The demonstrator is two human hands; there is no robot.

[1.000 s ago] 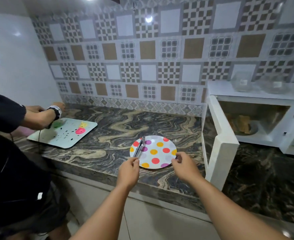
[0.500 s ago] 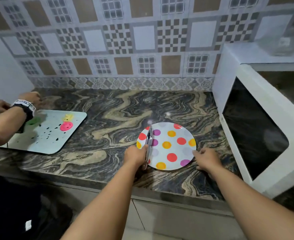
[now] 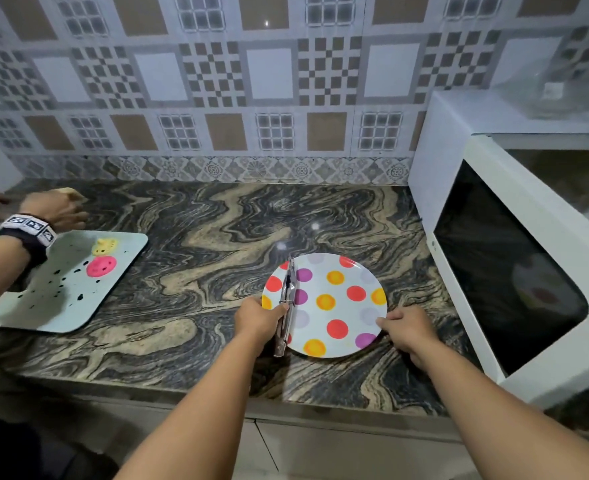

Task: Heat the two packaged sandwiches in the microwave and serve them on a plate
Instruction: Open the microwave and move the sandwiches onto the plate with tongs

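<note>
Head view shows a polka-dot plate (image 3: 334, 306) on the marbled counter (image 3: 189, 271), near the open microwave door (image 3: 504, 268) at its 3 o'clock. The left hand (image 3: 258, 318) sits at the plate's 9 o'clock, thumb and fingers pinching metal tongs (image 3: 287, 306) that lie along the left rim with tips toward 12 o'clock. The right hand (image 3: 407, 329) is at about 4 o'clock, fingertips curled onto the plate's edge. No sandwich shows here; the microwave cavity is mostly out of view, so I cannot tell where they are. The step looks like readying plate and tongs to fetch the heated food: it would go best if the right hand steadies the rim while the left lifts the tongs clear, gripping near their hinge end so the tips can open wide. Compared with a second ago, both hands, then hovering short of the plate, now touch it, and the view has tilted down and closer. At the far 9 o'clock another person's hands (image 3: 54, 211) work over a pale cutting board (image 3: 78, 292).
</note>
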